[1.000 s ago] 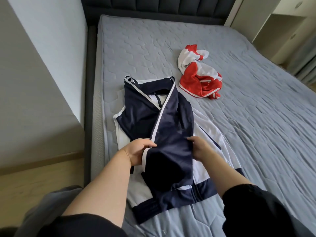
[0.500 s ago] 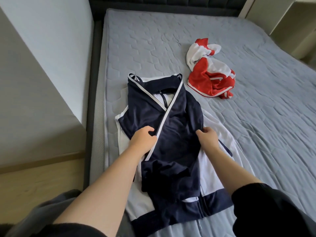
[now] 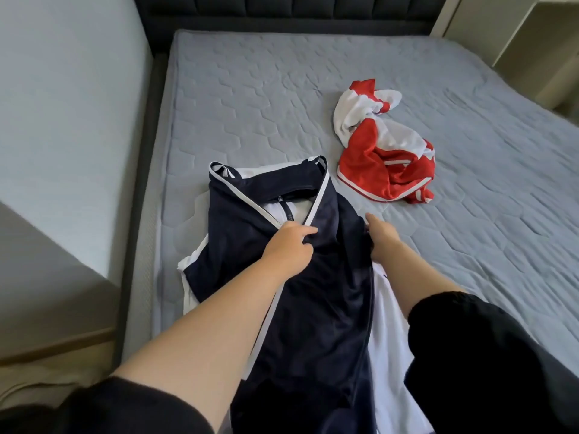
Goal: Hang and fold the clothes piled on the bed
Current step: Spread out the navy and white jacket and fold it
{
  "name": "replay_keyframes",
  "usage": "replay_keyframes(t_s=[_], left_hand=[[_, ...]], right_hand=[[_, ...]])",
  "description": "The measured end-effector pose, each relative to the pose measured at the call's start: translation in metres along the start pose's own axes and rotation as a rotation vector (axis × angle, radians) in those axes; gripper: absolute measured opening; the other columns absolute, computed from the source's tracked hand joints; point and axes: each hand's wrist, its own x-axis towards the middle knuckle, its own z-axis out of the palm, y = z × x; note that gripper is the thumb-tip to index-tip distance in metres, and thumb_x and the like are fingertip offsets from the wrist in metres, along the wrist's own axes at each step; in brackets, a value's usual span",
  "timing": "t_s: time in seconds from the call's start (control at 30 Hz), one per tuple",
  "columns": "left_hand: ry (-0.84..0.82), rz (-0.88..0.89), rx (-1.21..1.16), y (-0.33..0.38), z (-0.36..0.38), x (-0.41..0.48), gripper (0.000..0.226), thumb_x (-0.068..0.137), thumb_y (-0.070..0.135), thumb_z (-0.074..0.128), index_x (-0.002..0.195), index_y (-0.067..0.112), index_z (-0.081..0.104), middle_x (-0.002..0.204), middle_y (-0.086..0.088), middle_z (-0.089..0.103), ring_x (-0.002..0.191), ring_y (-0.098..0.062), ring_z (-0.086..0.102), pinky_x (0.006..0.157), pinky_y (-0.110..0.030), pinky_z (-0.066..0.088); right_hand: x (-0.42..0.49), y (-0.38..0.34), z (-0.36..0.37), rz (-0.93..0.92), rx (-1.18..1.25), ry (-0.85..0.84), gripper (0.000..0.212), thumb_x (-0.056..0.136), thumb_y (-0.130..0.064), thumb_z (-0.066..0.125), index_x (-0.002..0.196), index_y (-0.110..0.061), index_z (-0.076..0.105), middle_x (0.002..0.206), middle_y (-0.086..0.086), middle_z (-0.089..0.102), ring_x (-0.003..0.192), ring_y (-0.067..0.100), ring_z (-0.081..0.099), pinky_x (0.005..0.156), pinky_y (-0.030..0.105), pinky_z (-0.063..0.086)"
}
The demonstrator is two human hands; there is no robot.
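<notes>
Navy flap of the jacket (image 3: 326,308) has moved up toward the collar; left hand (image 3: 288,245) and right hand (image 3: 380,236) pinch its edges, mid-fold.

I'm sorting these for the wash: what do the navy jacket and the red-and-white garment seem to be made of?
The navy jacket looks like a smooth synthetic knit, probably polyester: it has a faint sheen and drapes in soft, loose folds. The red-and-white garment seems to be similar sportswear fabric. Its red part is slightly glossy, while its white part looks more matte. The look alone cannot confirm the fibre.
</notes>
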Motion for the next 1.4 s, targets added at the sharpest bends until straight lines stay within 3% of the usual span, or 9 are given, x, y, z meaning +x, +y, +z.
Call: replay_keyframes(t_s=[0.1,0.2,0.4,0.57,0.8,0.97,1.1,1.3,1.4], left_hand=[[-0.018,-0.034,-0.087,0.012,0.001,0.031,0.044,0.091,0.01,0.044,0.132,0.022,0.055,0.136,0.002,0.047,0.117,-0.015,0.051,0.087,-0.02,0.037],[-0.024,-0.099,-0.26,0.022,0.01,0.055,0.021,0.09,0.011,0.048,0.098,0.027,0.06,0.089,0.007,0.05,0.084,-0.014,0.046,0.063,-0.018,0.034],[0.39,-0.418,-0.641,0.002,0.008,0.053,0.016,0.078,0.012,0.065,0.066,0.006,0.073,0.06,-0.003,0.062,0.063,-0.023,0.056,0.055,-0.022,0.04],[0.196,-0.461,-0.399,-0.006,0.005,0.05,0.035,0.076,0.01,0.057,0.042,0.016,0.061,0.039,0.006,0.05,0.058,-0.024,0.055,0.062,-0.03,0.047],[0.317,-0.193,0.015,0.025,-0.017,0.092,0.037,0.086,0.038,0.055,0.06,0.016,0.04,0.057,0.002,0.046,0.062,-0.022,0.048,0.05,-0.03,0.03],[0.29,-0.123,0.124,0.053,-0.016,0.124,0.037,0.092,0.031,0.056,0.071,0.001,0.057,0.075,-0.018,0.06,0.088,-0.038,0.06,0.057,-0.035,0.038],[0.465,-0.217,0.032,0.03,-0.026,0.133,0.033,0.09,0.018,0.049,0.058,0.013,0.043,0.059,-0.001,0.044,0.062,-0.027,0.047,0.048,-0.03,0.025],[0.278,-0.312,0.038,-0.006,-0.022,0.118,0.025,0.089,0.022,0.055,0.066,0.012,0.047,0.066,0.002,0.048,0.072,-0.023,0.05,0.053,-0.029,0.031],[0.295,-0.251,-0.144,-0.003,-0.015,0.105,0.03,0.086,0.026,0.06,0.114,0.018,0.055,0.091,0.006,0.057,0.085,-0.015,0.048,0.07,-0.025,0.034]], right_hand=[[0.015,0.004,0.005,0.057,0.045,-0.016,0.01,0.089,-0.014,0.056,0.081,-0.008,0.059,0.076,0.006,0.06,0.067,0.021,0.058,0.07,0.034,0.049],[0.02,0.006,0.001,0.106,0.08,-0.024,0.008,0.087,-0.009,0.057,0.08,-0.008,0.061,0.072,0.006,0.06,0.066,0.02,0.059,0.074,0.034,0.052],[0.033,-0.003,-0.028,0.269,0.405,0.032,0.015,0.092,-0.012,0.049,0.079,-0.007,0.054,0.078,0.007,0.054,0.068,0.023,0.054,0.069,0.037,0.047],[0.027,0.003,-0.009,0.225,0.406,0.056,0.033,0.089,-0.015,0.06,0.121,-0.008,0.06,0.115,0.007,0.066,0.103,0.025,0.064,0.092,0.042,0.051],[0.029,0.014,-0.003,0.134,0.414,0.083,0.034,0.086,-0.018,0.07,0.117,-0.005,0.063,0.093,0.005,0.065,0.075,0.02,0.062,0.085,0.039,0.054],[0.037,0.019,-0.01,0.19,0.49,0.015,0.035,0.092,-0.023,0.062,0.122,-0.006,0.06,0.116,0.008,0.065,0.099,0.026,0.065,0.095,0.041,0.05],[0.04,0.02,-0.007,0.191,0.503,0.09,0.032,0.089,-0.021,0.066,0.116,-0.004,0.061,0.111,0.009,0.066,0.099,0.027,0.064,0.095,0.043,0.05],[0.035,0.021,0.0,0.11,0.422,0.176,0.013,0.086,-0.018,0.068,0.083,-0.008,0.062,0.084,0.005,0.064,0.077,0.021,0.063,0.082,0.037,0.054],[0.031,0.024,0.0,0.041,0.387,0.153,0.012,0.086,-0.017,0.069,0.085,-0.006,0.066,0.079,0.003,0.063,0.075,0.019,0.061,0.081,0.035,0.053]])
